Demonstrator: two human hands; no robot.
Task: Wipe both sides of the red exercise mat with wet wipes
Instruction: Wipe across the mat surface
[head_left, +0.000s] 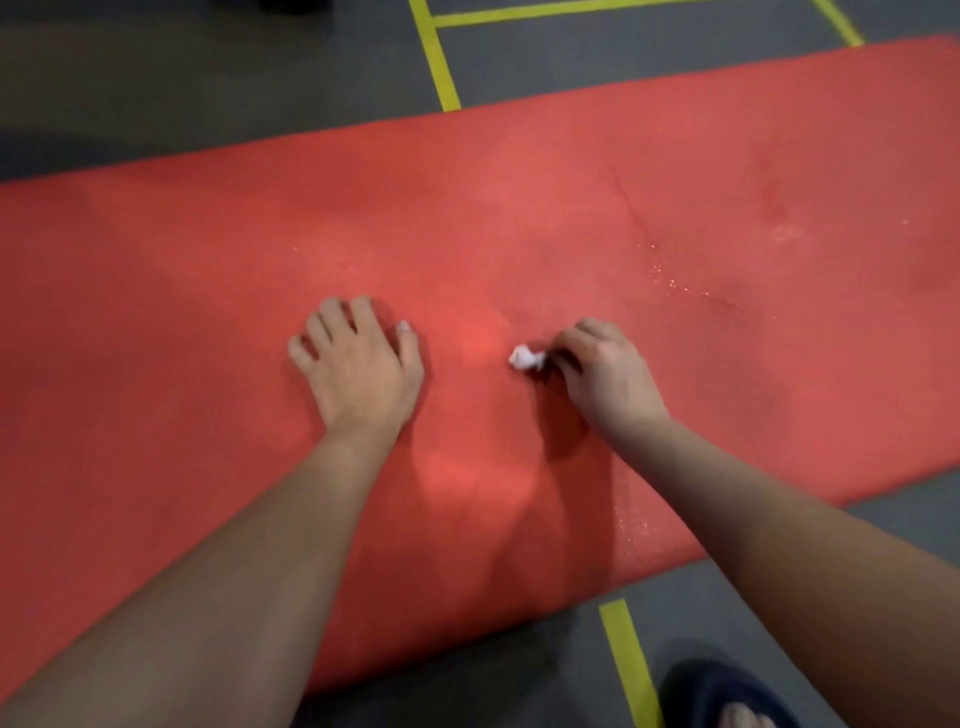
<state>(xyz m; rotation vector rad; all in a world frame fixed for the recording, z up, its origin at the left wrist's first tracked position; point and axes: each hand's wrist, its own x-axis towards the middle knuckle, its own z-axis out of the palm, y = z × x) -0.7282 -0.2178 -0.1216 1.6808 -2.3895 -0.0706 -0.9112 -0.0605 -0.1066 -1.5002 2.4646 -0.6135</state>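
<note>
Left hand lies flat mid-mat; right hand pinches a balled wipe, mat edges well apart

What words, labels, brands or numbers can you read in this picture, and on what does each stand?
None can be read. The red exercise mat bears no print, the crumpled wet wipe in the right hand is blank, and the yellow floor tape forms plain lines only.
</note>
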